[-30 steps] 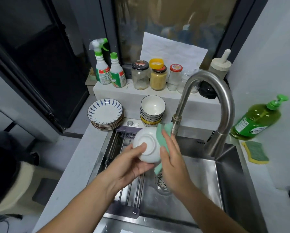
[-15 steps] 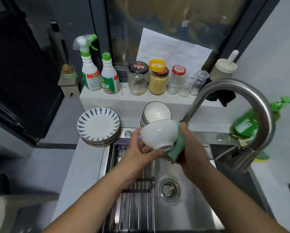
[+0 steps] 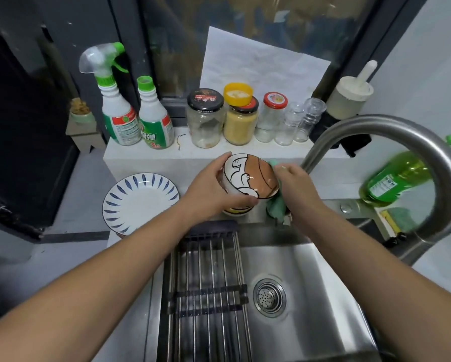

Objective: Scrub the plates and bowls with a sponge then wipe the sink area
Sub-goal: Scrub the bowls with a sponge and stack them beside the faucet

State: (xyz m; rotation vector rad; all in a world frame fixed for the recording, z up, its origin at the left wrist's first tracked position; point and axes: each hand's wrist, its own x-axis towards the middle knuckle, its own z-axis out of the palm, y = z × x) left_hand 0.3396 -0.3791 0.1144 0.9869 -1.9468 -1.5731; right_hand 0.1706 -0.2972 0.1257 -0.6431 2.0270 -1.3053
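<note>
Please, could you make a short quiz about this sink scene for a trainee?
1. True or false: the left hand holds the patterned bowl.
2. The fingers of the right hand hold: A) a green sponge; B) a fork; C) a cup.
3. Fill in: the metal rack lies across the ____.
Key: 1 true; 2 A; 3 sink.

1. The bowl (image 3: 253, 178) sits between my left hand (image 3: 211, 194) and my right hand (image 3: 297, 186), above the stack of bowls (image 3: 236, 211).
2. The sponge (image 3: 276, 207) is under my right hand, against the bowl.
3. The plates (image 3: 140, 202) lie left of my left hand.
4. The jars (image 3: 206, 121) stand behind both hands.
5. The rack (image 3: 206, 283) lies in the sink (image 3: 323, 283), nearer me than my hands.
6. The soap bottle (image 3: 394, 178) lies right of my right hand.
</note>
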